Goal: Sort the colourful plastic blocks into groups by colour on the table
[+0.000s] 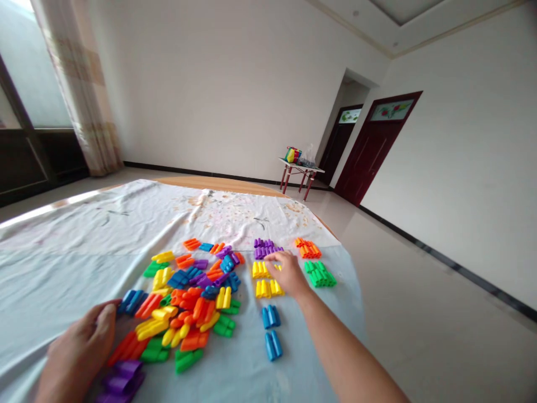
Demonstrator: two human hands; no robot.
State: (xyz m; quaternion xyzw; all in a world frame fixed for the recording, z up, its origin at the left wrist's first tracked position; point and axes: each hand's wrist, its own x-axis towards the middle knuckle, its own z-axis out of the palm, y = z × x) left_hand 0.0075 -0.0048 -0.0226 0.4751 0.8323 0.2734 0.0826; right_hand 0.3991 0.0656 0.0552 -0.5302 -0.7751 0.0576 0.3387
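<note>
A loose pile of plastic building blocks (pixel 193 308), shaped like joined tubes in orange, yellow, green, blue and purple, lies on the cloth. At its left edge my left hand (pixel 86 341) has thumb and fingertips closed on the end of a blue building block (pixel 133 302). Right of the pile, my right hand (pixel 287 271) is closed at the far row of yellow building blocks (pixel 260 270), its fingers on one and partly hiding it. A second yellow row (pixel 269 289) lies nearer, then two separate blue building blocks (pixel 271 317). Purple building blocks (pixel 266 249) are lined up just beyond the hand.
Orange blocks (pixel 308 248) and green blocks (pixel 320 274) form groups on the right. A pale floral tablecloth (pixel 104 268) with wrinkles covers the round table. Beyond it stands a small folding table (pixel 302 166) with bags on it, near a dark red door (pixel 377 145).
</note>
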